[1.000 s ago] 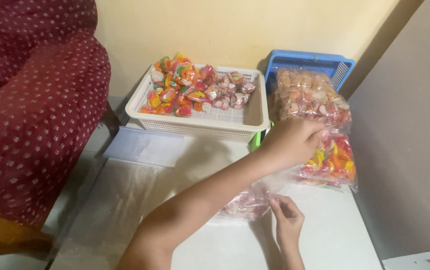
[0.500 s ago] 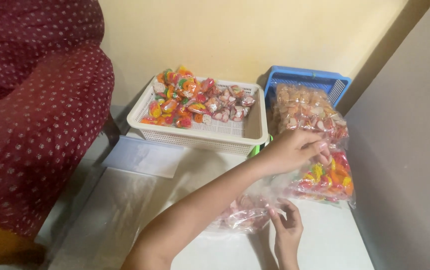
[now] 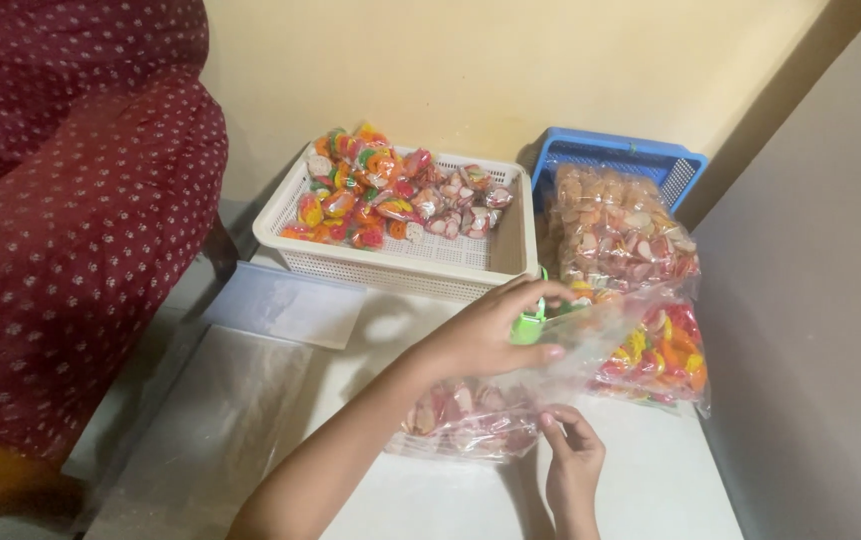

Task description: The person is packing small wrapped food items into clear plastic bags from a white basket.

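Note:
A clear plastic bag (image 3: 470, 418) with pink and white sweets in it lies on the white table (image 3: 650, 490). My left hand (image 3: 485, 335) reaches across from the lower left and grips the bag's upper edge, which stretches up to the right. A small green object (image 3: 528, 326) shows just behind its fingers. My right hand (image 3: 572, 462) pinches the bag's lower right corner from below.
A white basket (image 3: 400, 265) of small colourful sweet packets stands at the back, with a blue basket (image 3: 615, 160) beside it. Two big clear bags of sweets (image 3: 620, 235) (image 3: 660, 350) lie at the right. A person in dotted maroon cloth (image 3: 60, 220) sits left. Flat plastic sheets (image 3: 285, 305) lie near.
My left hand has drawn back from the big bags at the right, toward me and leftward, pulling the bag's edge with it. My right hand stays at the bag's corner.

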